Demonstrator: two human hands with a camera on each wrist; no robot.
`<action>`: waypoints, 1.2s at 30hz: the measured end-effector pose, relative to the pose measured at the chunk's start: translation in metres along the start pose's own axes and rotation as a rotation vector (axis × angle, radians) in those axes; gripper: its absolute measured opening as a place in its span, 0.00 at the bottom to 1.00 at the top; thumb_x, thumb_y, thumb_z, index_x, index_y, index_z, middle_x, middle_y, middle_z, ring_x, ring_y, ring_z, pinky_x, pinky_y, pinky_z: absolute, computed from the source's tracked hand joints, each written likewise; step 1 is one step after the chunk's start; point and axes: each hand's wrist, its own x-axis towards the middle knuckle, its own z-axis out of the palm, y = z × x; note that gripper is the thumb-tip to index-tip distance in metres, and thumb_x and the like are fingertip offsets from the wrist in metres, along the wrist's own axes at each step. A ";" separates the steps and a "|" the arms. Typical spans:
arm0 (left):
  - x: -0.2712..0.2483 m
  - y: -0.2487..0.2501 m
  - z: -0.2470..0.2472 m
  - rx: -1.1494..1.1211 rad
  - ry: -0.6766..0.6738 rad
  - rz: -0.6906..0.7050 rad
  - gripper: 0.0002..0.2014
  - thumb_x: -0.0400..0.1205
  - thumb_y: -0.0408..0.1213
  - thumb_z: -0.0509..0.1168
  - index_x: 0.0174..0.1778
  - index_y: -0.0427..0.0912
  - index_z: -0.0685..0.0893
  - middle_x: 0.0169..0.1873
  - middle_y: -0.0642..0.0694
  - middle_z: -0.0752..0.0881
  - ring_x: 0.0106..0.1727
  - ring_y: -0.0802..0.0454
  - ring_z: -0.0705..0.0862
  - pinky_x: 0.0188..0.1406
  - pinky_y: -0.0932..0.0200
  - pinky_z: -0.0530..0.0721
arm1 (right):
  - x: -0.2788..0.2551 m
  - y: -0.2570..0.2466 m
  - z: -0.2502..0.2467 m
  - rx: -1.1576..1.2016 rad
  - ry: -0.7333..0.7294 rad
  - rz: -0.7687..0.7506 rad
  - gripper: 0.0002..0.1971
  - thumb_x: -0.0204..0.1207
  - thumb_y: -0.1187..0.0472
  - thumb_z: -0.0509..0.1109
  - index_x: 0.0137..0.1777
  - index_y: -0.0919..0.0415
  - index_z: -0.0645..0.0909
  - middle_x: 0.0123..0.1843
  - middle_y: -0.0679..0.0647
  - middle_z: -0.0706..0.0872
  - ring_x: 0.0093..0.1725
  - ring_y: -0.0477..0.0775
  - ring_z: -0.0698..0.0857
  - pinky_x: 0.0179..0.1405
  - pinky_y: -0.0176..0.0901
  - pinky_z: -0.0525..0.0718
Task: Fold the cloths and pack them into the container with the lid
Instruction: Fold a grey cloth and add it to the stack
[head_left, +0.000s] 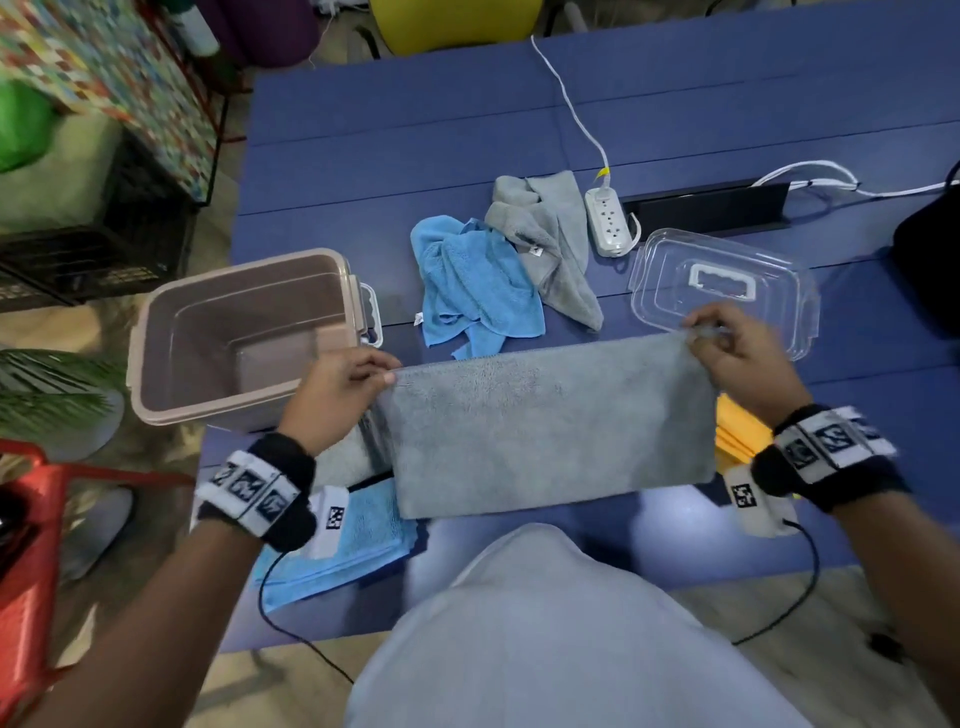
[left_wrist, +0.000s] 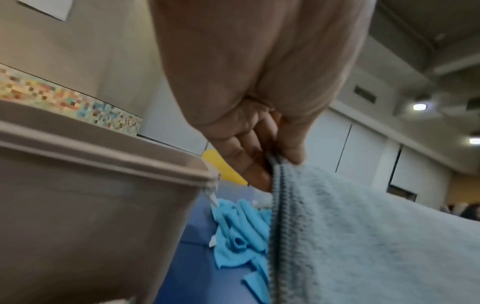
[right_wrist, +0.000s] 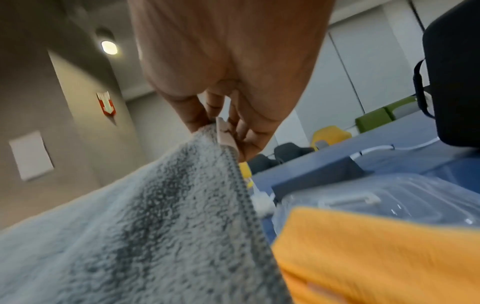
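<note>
Above the blue desk (head_left: 675, 119), you hold a grey cloth (head_left: 545, 431) stretched between both hands, near the open taupe container (head_left: 156, 332) and clear lid (head_left: 779, 270). Your left hand (head_left: 337, 389) and right hand (head_left: 737, 358) each pinch a top corner with curled fingers (left_wrist: 249, 162).

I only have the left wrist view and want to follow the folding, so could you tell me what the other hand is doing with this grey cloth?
Observer: The right hand pinches the opposite top corner of the grey cloth, which hangs stretched between both hands.
Operator: Thank you. Is the container beside me holding anything yet?
Observer: The container looks empty inside from the head view.
Operator: And where is its lid, please?
Observer: The clear lid lies flat on the blue table, just beyond the right hand.
Operator: Is anything else waiting near that hand?
Observer: An orange cloth lies on the table below the right wrist.
</note>
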 end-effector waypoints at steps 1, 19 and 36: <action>0.010 -0.009 0.012 0.109 0.011 0.004 0.13 0.79 0.26 0.70 0.42 0.53 0.87 0.40 0.51 0.90 0.42 0.57 0.87 0.47 0.59 0.84 | 0.005 0.013 0.013 -0.102 -0.023 0.030 0.11 0.75 0.66 0.69 0.51 0.48 0.81 0.42 0.65 0.84 0.38 0.62 0.83 0.40 0.48 0.79; 0.075 -0.052 0.104 1.119 -0.018 0.238 0.23 0.66 0.24 0.64 0.59 0.38 0.78 0.53 0.34 0.78 0.54 0.34 0.78 0.49 0.44 0.77 | 0.026 0.056 0.119 -0.783 -0.230 -0.261 0.13 0.63 0.75 0.71 0.48 0.67 0.81 0.47 0.65 0.79 0.41 0.68 0.79 0.36 0.54 0.77; -0.022 -0.087 0.113 1.133 -0.479 0.079 0.31 0.75 0.55 0.68 0.69 0.42 0.72 0.62 0.40 0.76 0.61 0.39 0.77 0.56 0.47 0.76 | -0.117 0.142 0.094 -0.600 -0.252 -0.039 0.11 0.69 0.64 0.78 0.50 0.63 0.83 0.52 0.63 0.78 0.50 0.68 0.79 0.49 0.58 0.84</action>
